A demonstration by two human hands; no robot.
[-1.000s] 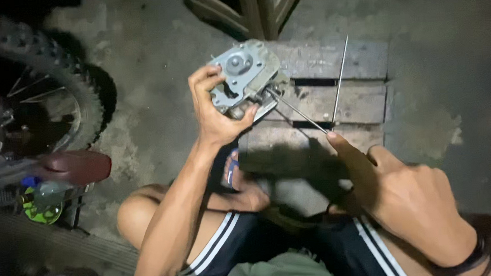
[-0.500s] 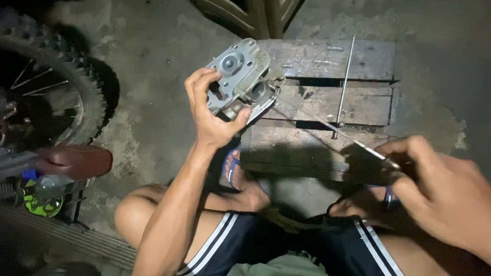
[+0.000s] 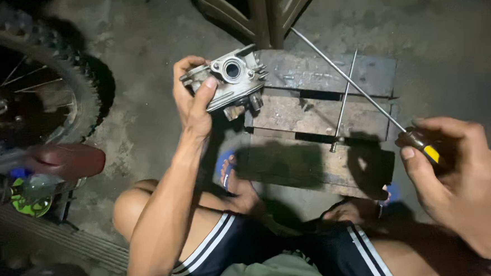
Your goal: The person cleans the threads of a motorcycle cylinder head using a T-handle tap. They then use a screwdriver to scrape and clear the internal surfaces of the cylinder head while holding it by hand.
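Note:
My left hand (image 3: 192,101) holds a grey metal engine part (image 3: 230,80) with a round port, lifted above the left end of a low wooden bench (image 3: 323,122). My right hand (image 3: 460,177) grips the dark handle of a long screwdriver (image 3: 349,82) at the right. Its thin shaft slants up and to the left over the bench, with the tip clear of the engine part. A loose metal rod (image 3: 344,102) lies across the bench slats.
A knobby motorcycle wheel (image 3: 46,81) stands at the left, with a reddish part (image 3: 67,161) and a green object (image 3: 30,199) below it. A wooden chair leg frame (image 3: 261,11) stands behind the bench. My bare knees and sandalled feet (image 3: 234,180) are under the bench's near edge.
My right hand drew the screwdriver away from the engine part and swung it out to the right. My left hand turned the engine part, so its round port now faces up.

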